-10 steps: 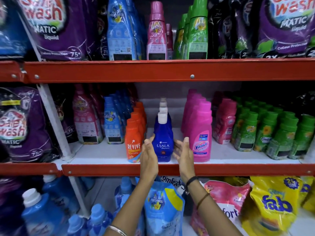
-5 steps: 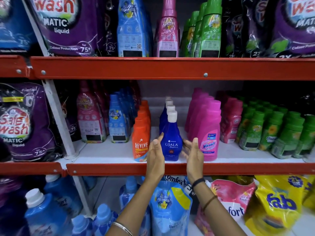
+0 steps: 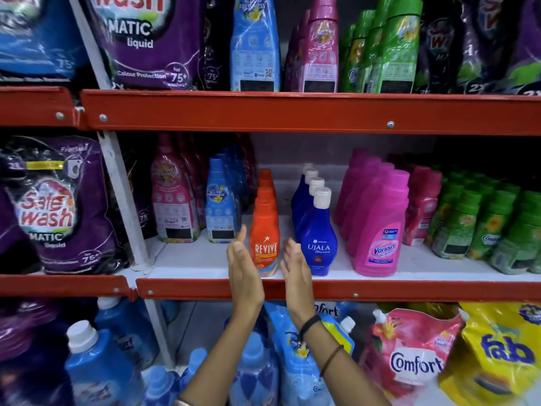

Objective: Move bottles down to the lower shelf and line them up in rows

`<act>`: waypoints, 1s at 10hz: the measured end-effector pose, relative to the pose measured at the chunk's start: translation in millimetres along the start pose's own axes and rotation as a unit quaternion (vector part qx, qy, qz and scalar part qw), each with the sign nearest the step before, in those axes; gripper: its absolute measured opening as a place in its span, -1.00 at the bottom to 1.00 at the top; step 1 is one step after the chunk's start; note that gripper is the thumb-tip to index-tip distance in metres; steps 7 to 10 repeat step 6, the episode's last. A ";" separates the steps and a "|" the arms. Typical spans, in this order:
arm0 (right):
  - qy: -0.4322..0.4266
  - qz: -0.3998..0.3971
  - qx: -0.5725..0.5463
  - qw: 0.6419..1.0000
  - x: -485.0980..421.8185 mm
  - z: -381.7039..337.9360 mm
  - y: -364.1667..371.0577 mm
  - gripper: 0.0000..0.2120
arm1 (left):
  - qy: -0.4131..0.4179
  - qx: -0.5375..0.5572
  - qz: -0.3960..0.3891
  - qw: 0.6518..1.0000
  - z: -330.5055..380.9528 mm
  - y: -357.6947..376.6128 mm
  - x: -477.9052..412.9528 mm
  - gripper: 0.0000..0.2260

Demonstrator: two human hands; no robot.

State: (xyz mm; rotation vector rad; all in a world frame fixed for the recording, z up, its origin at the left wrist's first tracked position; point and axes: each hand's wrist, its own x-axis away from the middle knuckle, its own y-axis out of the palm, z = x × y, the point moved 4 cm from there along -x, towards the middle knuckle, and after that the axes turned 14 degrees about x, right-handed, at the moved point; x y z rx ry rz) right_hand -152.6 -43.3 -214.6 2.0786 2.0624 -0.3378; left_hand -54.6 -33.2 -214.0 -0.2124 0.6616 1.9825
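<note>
Both hands are raised, palms facing each other, at the front lip of the middle shelf [image 3: 439,266]. The left hand [image 3: 244,271] and the right hand [image 3: 295,271] are held flat and open, fingers extended; nothing is gripped. The orange Revive bottle [image 3: 264,230] is flanked by them at the head of its row, upright near the shelf's front edge; whether either palm touches it cannot be told. Just to the right, the blue Ujala bottle [image 3: 317,238] is set at the front of its own row, with the pink Vanish bottle [image 3: 380,230] beyond. Bare white shelf is left between the orange row and the blue pouches [image 3: 221,200] on the left.
</note>
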 end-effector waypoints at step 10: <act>0.044 0.030 -0.062 0.997 0.1 -7.6 -6.8 -0.50 | 0.008 -0.026 -0.012 1.000 15.2 -0.4 0.4 -0.48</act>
